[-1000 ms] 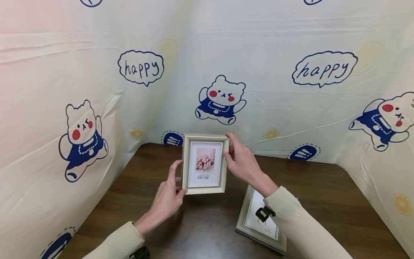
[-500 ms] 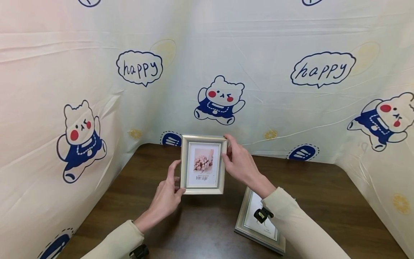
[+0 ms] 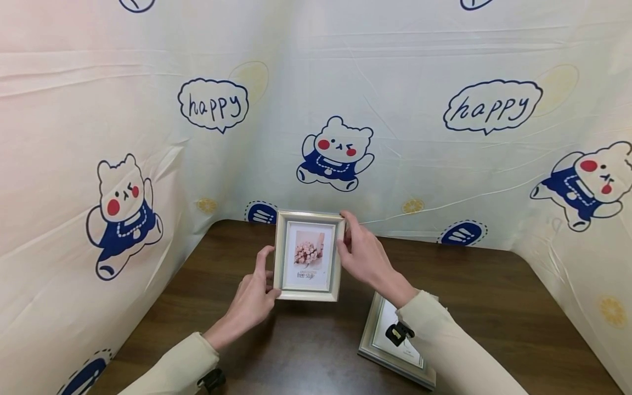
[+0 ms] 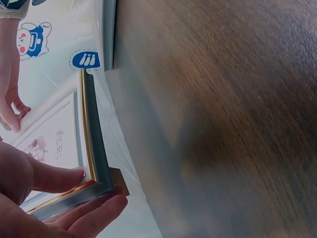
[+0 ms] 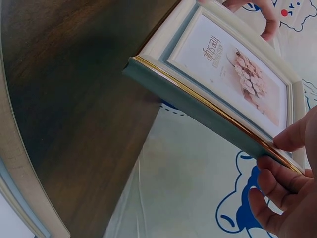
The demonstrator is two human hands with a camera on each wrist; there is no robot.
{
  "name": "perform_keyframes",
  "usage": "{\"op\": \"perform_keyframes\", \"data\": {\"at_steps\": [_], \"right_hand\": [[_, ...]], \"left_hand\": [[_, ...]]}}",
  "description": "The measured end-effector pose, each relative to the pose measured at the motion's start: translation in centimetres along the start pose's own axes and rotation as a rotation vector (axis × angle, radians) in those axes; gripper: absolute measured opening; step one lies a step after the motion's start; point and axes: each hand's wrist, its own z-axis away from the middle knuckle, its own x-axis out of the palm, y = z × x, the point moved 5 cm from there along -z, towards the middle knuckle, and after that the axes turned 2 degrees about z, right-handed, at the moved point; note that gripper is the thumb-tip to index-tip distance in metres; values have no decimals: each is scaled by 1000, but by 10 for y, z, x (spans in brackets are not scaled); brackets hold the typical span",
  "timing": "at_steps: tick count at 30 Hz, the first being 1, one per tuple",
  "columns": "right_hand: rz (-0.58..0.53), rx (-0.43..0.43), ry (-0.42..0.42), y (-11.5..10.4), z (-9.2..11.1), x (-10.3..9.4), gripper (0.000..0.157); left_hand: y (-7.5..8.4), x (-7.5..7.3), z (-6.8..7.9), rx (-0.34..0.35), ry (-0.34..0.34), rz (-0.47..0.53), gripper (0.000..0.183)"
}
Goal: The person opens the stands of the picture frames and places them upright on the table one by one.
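A cream-coloured photo frame point(image 3: 307, 294) with a pink flower picture is held upright above the table between both hands. The left hand point(image 3: 247, 300) grips its lower left corner, the thumb point(image 4: 62, 178) on the front and other fingers behind. At the upper right edge, the right hand point(image 3: 365, 255) pinches the frame, with the thumb point(image 5: 292, 136) on the front and curled fingers at the back. In the left wrist view, a small brown piece point(image 4: 119, 181) shows behind the frame near the fingers. A second photo frame point(image 3: 367, 340) lies face up on the table, partly hidden by the right forearm.
The dark wooden table point(image 3: 316, 351) spreads under the hands. A pale curtain point(image 3: 410, 164) printed with bears and "happy" bubbles encloses its back and both sides. Dark straps with a small device point(image 3: 400, 332) sit on the wrists.
The held photo frame and both hands have shifted slightly left and a little down in the head view. Both hands keep their hold. The second frame stays where it was.
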Motion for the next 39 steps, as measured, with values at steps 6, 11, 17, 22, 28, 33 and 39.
{"op": "perform_keyframes", "data": {"at_steps": [6,11,17,22,28,33,39], "right_hand": [[0,0,3,-1,2,4,62],[5,-6,2,-2,3,6,62],[15,-5,-10,-2,3,9,61],[19,-9,-10,-2,4,13,61],[4,-17,-21,-4,5,19,60],[0,-6,-43,-5,6,24,61],[5,14,-56,-5,6,29,62]], "left_hand": [[-6,1,-2,-12,-23,44,95],[-9,1,-4,-9,-30,44,94],[-12,1,-7,0,-44,49,90],[-15,0,-9,5,-53,39,87],[-21,1,-9,-7,-69,16,83],[-26,3,-11,-2,-76,22,82],[-33,3,-13,11,-76,21,81]]}}
